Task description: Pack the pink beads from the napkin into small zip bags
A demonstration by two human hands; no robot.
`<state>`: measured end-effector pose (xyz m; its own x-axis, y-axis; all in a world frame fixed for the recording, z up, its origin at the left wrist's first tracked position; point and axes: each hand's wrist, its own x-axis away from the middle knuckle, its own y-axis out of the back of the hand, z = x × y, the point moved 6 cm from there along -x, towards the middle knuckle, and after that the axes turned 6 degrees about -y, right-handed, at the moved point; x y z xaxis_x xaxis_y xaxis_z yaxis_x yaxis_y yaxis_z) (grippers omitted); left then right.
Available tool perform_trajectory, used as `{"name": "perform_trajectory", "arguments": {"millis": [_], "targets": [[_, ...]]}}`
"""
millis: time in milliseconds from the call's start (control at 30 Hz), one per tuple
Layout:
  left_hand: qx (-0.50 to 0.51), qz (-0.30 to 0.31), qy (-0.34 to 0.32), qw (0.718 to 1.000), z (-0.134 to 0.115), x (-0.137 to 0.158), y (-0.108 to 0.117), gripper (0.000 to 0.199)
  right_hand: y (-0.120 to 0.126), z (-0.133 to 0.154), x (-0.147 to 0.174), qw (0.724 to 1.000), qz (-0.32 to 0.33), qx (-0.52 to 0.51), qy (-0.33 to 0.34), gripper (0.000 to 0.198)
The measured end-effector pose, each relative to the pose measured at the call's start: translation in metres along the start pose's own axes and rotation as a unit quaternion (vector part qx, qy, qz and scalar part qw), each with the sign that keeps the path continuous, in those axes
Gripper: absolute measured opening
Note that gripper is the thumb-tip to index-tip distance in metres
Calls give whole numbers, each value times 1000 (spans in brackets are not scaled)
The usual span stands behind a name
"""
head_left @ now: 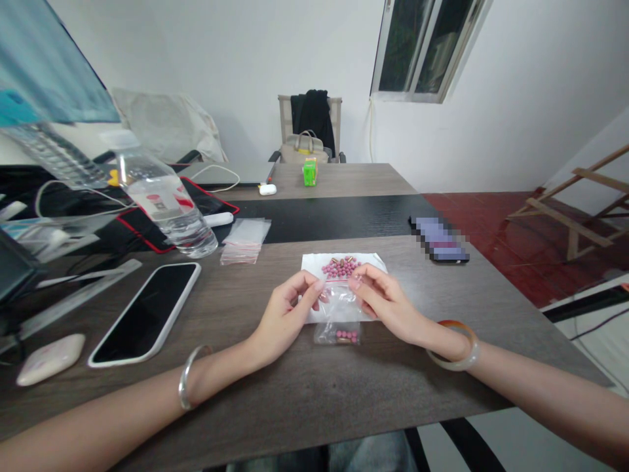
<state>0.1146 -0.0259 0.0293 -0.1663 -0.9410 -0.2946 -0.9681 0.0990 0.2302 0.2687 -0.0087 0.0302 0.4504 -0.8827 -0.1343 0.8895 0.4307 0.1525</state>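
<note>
Between my two hands is a small clear zip bag (339, 300) with a red line along its top edge. My left hand (289, 308) pinches the bag's left top corner. At its right top corner, the fingers of my right hand (386, 298) are closed on it. Beneath lies a white sheet of paper (310, 265), bearing a heap of round pink pills (339, 267) and a few brown capsules. Nearer to me, a second small zip bag (325, 334) rests on the table, with several pink pills and something brown inside.
A stack of flat zip bags (244, 242) lies to the left, beside a water bottle (170, 203). A white-edged phone (147, 314) and a whitish rounded object (52, 359) are at left. Another phone (439, 240) lies at right; a green box (310, 172) stands farther back.
</note>
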Motion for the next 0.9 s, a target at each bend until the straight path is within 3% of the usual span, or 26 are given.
{"name": "perform_trajectory", "arguments": {"millis": [133,700,900], "targets": [[7,-13,-3,1000,0,-1,1,33,1,-1,0,1000,-9,10,4,31],[48,7,6,999,0,-2,-2,27,4,-2,0,999,-22,36,16,30],[34,44,0,998,3,1,-7,22,-2,-4,2,1000,18,-3,6,24]]}}
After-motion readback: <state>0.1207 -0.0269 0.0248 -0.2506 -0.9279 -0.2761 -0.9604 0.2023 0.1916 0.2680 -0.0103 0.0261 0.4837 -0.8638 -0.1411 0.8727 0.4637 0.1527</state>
